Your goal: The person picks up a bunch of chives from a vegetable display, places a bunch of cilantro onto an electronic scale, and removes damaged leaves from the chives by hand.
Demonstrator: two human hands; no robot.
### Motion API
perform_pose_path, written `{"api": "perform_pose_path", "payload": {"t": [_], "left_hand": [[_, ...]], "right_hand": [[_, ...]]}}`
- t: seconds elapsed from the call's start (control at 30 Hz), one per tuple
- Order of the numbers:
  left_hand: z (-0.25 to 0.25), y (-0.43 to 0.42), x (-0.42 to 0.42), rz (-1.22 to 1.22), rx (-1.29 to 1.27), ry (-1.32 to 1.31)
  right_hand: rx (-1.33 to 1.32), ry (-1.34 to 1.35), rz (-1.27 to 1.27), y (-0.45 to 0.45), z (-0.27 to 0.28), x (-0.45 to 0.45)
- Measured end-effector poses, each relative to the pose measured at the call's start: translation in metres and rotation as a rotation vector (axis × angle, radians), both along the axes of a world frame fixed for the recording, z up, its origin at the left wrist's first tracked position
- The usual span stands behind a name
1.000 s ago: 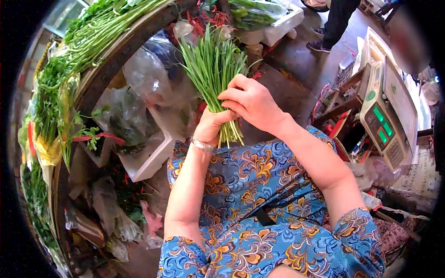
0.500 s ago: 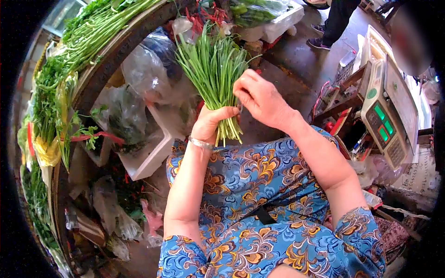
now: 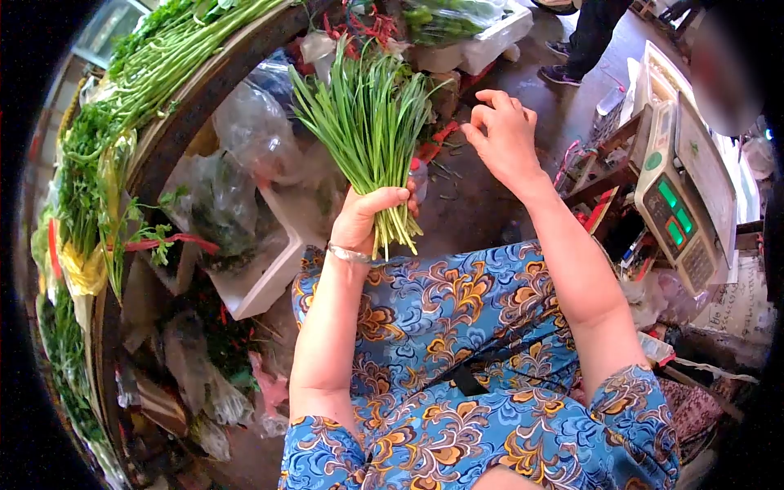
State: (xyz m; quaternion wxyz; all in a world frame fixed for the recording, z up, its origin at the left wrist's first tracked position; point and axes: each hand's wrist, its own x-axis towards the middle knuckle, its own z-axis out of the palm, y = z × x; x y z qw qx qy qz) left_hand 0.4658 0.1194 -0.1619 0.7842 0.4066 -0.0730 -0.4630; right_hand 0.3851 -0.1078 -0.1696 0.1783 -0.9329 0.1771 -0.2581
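A bunch of Chinese chives (image 3: 363, 122) stands nearly upright, green leaves fanned out at the top and pale cut ends pointing down. My left hand (image 3: 371, 214) is wrapped round the stems near their lower end, thumb across the front; a bracelet sits on that wrist. To the right of the leaves, apart from them, my right hand (image 3: 506, 139) hangs in the air. Its fingers are loosely curled with a gap to the thumb, and I see nothing between them.
A digital scale (image 3: 682, 196) with a lit green display stands at the right. Parsley-like greens (image 3: 86, 155) and long stems line a curved ledge (image 3: 175, 114) at left. Plastic bags (image 3: 257, 131) and a white foam box (image 3: 265, 282) lie below. Another person's legs (image 3: 592, 41) show at the top.
My right hand has left the edge of the chives, moving right and slightly up, its fingers loosening. The bunch in my left hand has shifted slightly left.
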Motion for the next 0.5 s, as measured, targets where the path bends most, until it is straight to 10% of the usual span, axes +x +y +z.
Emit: {"api": "perform_pose_path", "payload": {"t": [0.17, 0.37, 0.5], "left_hand": [[-0.002, -0.003, 0.001, -0.028, 0.026, -0.154], [-0.02, -0.02, -0.003, 0.131, 0.272, -0.739], [-0.02, -0.026, -0.013, 0.213, 0.679, -1.23]], "right_hand": [[-0.139, 0.19, -0.074, 0.006, -0.024, 0.001], [1.649, -0.024, 0.668, 0.045, 0.004, 0.007], [1.744, -0.206, 0.662, 0.069, 0.001, 0.011]]}}
